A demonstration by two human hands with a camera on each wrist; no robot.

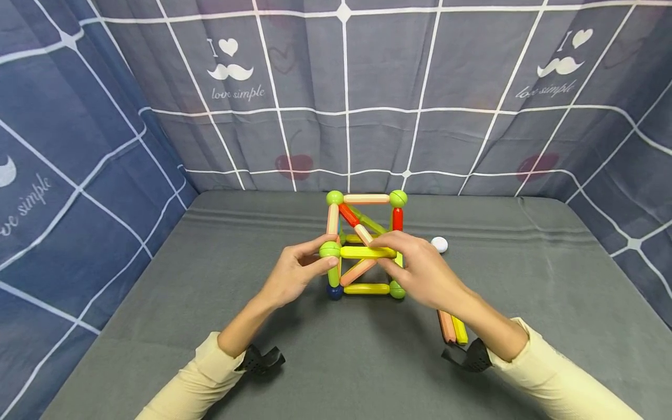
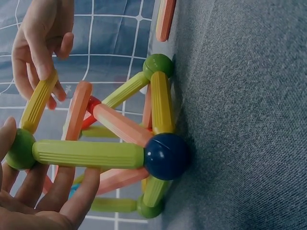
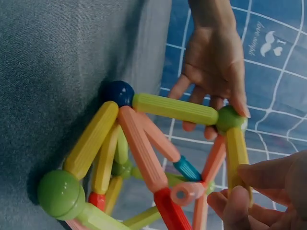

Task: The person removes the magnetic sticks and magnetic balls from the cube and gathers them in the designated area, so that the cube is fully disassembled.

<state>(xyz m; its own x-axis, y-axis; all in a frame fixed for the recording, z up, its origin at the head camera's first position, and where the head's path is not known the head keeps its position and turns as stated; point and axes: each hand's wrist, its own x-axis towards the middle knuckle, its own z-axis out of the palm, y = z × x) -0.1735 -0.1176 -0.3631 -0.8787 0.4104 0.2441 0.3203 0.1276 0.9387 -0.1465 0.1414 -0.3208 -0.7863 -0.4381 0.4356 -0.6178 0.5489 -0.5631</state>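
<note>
A frame of coloured rods and balls stands on the grey surface, with a dark blue ball [image 1: 335, 291] at its lower front left corner. My left hand [image 1: 294, 271] holds the green ball [image 1: 330, 249] at the top front left between thumb and fingers. From that ball a yellow rod [image 1: 364, 252] runs right, its other end pinched by my right hand [image 1: 420, 268]. In the right wrist view, thumb and finger of my right hand [image 3: 264, 191] grip this yellow rod [image 3: 236, 153]. Below, a lime rod [image 2: 88, 154] joins the green ball to the blue ball [image 2: 167, 156].
A white ball [image 1: 439, 244] lies right of the frame. An orange rod [image 1: 447, 326] and a yellow rod [image 1: 459, 331] lie beside my right forearm. Patterned blue-grey cloth [image 1: 378, 70] hangs behind and at the sides of the grey surface [image 1: 336, 361].
</note>
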